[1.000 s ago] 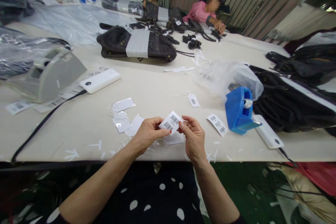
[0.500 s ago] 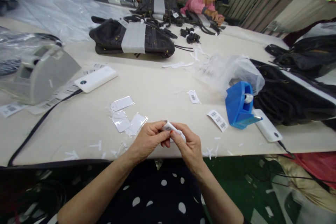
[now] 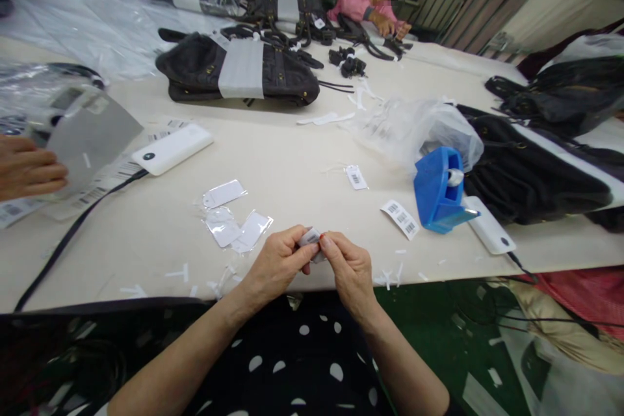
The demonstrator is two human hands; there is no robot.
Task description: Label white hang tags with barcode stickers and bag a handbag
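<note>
Over the table's near edge, my left hand (image 3: 280, 255) and my right hand (image 3: 348, 266) are closed together on a small white tag (image 3: 311, 237) with dark print. Thumbs and fingertips pinch it from both sides and cover much of it. To the left lie several white tags in clear sleeves (image 3: 225, 194). Farther off on the right is a single barcode tag (image 3: 355, 177), and nearer the blue tape dispenser (image 3: 437, 192) a strip of barcode stickers (image 3: 400, 218) lies flat.
A co-worker's hand (image 3: 30, 168) is by a grey tape dispenser (image 3: 92, 133) at left. White power banks (image 3: 173, 148) with black cables lie on both sides. A black handbag (image 3: 287, 75) wrapped in white stands behind; more black bags (image 3: 526, 169) and clear plastic sit right.
A co-worker's hand has come in at the left edge beside the grey dispenser. My fingers have shifted on the tag, and less of it shows. The view has turned slightly.
</note>
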